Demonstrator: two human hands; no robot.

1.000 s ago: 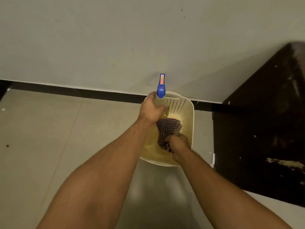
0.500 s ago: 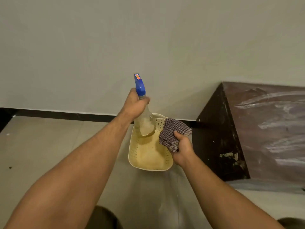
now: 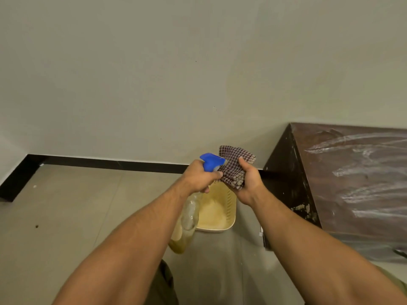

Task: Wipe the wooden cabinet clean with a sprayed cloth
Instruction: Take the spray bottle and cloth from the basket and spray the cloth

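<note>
My left hand grips the neck of a clear spray bottle with a blue trigger head, its nozzle pointing right at the cloth. A folded checked cloth is held up in my right hand, right against the nozzle. Both hands hover above a cream plastic basket on the floor. The dark wooden cabinet stands at the right, its top marked with whitish dusty streaks.
A plain pale wall with a black skirting strip runs behind. Grey floor tiles spread to the left. The cabinet's side has chipped patches near its lower edge. My trouser knees show at the bottom.
Both hands lifted the bottle and cloth out of the basket. The bottle turned so that its nozzle faces the cloth, and the two hands came together. The view swung right, showing the cabinet top.
</note>
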